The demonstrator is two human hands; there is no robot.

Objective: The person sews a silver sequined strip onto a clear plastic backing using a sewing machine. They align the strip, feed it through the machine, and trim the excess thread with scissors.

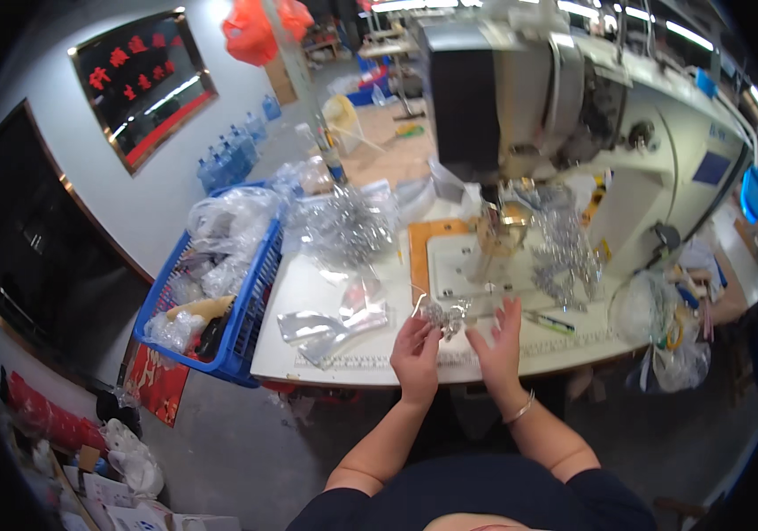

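My left hand [416,348] pinches a small silver sequinned piece [443,316] at the front edge of the white sewing table [308,345]. My right hand [500,341] is beside it, fingers spread and raised, its fingertips close to the same piece; whether it touches the piece is unclear. A bracelet sits on the right wrist. Behind the hands stands a large industrial sewing machine [573,115] with its needle area [496,232] over an orange-edged plate.
A heap of silver glittery material [343,226] and clear plastic bags [326,323] lie left of the hands. More silver pieces [565,252] hang by the machine. A blue crate [250,310] full of bags stands at the table's left end. Water bottles [228,155] line the wall.
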